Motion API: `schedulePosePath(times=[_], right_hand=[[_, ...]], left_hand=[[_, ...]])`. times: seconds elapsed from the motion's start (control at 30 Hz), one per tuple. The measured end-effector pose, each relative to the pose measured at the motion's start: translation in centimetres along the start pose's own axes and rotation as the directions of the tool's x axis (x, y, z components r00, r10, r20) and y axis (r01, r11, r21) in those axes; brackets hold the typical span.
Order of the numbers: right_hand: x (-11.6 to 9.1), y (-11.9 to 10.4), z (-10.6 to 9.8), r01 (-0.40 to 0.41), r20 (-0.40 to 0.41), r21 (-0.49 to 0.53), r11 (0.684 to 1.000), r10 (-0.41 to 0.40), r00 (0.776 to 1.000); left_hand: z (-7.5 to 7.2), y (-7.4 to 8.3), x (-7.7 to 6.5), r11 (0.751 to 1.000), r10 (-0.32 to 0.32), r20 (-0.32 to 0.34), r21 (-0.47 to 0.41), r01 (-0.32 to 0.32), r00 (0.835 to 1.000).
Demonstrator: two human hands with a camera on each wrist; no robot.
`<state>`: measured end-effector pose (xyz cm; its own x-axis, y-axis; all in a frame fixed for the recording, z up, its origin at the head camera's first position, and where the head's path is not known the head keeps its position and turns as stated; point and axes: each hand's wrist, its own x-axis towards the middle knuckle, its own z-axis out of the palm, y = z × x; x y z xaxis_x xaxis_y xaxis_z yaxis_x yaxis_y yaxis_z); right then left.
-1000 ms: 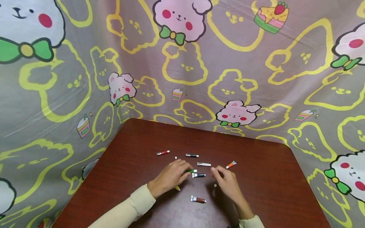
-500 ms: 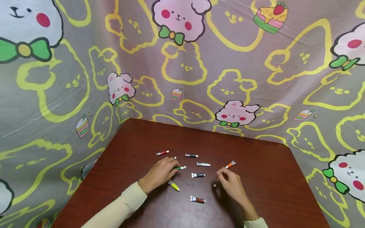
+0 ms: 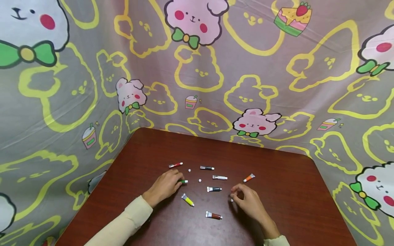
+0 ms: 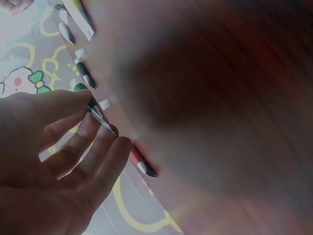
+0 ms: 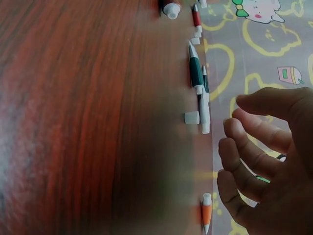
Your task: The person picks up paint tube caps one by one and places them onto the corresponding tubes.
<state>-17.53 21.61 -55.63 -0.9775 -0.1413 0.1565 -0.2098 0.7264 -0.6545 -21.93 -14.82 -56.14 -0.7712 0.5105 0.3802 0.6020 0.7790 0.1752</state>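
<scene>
My left hand (image 3: 164,185) pinches a small green paint tube (image 3: 184,181) between thumb and fingers, its white nozzle end pointing right. In the left wrist view the tube's silver crimped end (image 4: 103,120) shows past the fingertips. My right hand (image 3: 248,200) hovers at the right with loosely curled fingers and nothing visible between them. Close by its thumb lies a small white cap (image 3: 232,200). Another white cap (image 3: 200,180) sits to the right of the green tube, and a third cap (image 3: 189,170) lies farther back.
On the brown table (image 3: 147,147) lie a red tube (image 3: 175,165), black tube (image 3: 207,167), silver-white tube (image 3: 220,177), dark blue tube (image 3: 214,189), orange tube (image 3: 249,177), yellow tube (image 3: 187,200) and brown tube (image 3: 213,215). Patterned cloth (image 3: 206,75) surrounds the table.
My left hand has moved left with the green tube, uncovering the yellow tube. The white cap beside the green tube's end now lies apart from it. My right hand has shifted toward the nearer cap.
</scene>
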Motion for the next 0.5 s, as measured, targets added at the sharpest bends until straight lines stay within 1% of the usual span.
schedulePosePath(times=[0.1, 0.27, 0.5], right_hand=[[0.01, 0.11, 0.06, -0.001, 0.037, -0.006, 1.000, 0.001, 0.999], [-0.02, 0.08, 0.12, -0.004, 0.065, -0.026, 1.000, 0.006, 0.998], [-0.26, -0.06, 0.21, -0.050, 0.109, -0.069, 0.996, 0.057, 0.992]], left_hand=[[-0.10, -0.26, -0.17, 1.000, -0.009, -0.001, 0.006, 0.009, 1.000], [-0.26, -0.49, -0.40, 1.000, -0.027, 0.003, 0.014, 0.027, 1.000], [-0.10, -0.68, -0.89, 0.998, -0.051, 0.008, 0.034, 0.051, 0.999]])
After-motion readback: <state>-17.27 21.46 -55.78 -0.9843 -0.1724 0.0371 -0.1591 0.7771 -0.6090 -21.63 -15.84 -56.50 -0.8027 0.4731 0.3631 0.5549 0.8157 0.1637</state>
